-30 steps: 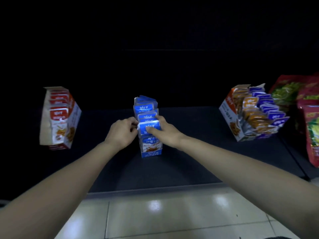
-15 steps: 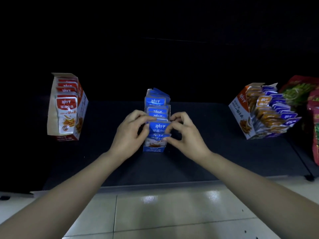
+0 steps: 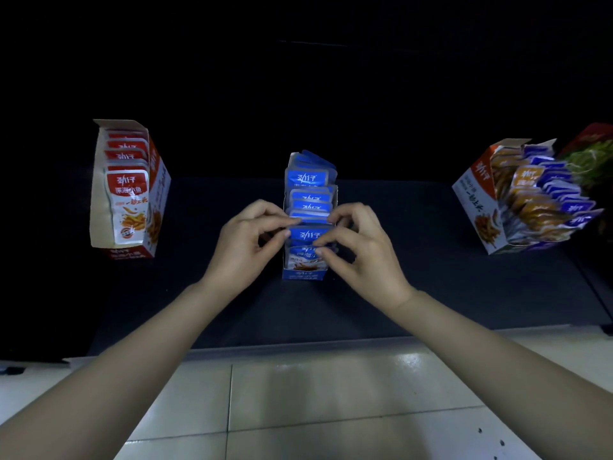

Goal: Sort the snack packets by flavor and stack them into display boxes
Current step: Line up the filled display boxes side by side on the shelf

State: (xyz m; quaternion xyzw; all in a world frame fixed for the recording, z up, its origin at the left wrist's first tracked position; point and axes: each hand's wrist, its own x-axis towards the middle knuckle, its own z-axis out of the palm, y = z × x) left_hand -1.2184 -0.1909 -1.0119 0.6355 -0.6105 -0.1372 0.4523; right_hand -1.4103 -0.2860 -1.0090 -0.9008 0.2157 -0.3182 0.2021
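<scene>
A blue display box (image 3: 303, 275) stands in the middle of the dark shelf, filled with several blue snack packets (image 3: 306, 177). My left hand (image 3: 247, 247) pinches the left edge of a front blue packet (image 3: 305, 234). My right hand (image 3: 361, 250) pinches the same packet's right side from the other flank. At the left stands a red display box (image 3: 99, 194) full of red packets (image 3: 127, 200). On the right a tilted box (image 3: 476, 200) holds orange packets (image 3: 527, 180) and blue-purple packets (image 3: 564, 190) mixed together.
The dark shelf (image 3: 431, 293) ends in a front edge over pale floor tiles (image 3: 315, 410). Large red bags with green print (image 3: 590, 151) stand at the far right behind the mixed box. Everything behind the boxes is black.
The camera has drawn closer and the view has shifted. Both hands have stayed at the blue box, their fingers now pinching the front packet from both sides.
</scene>
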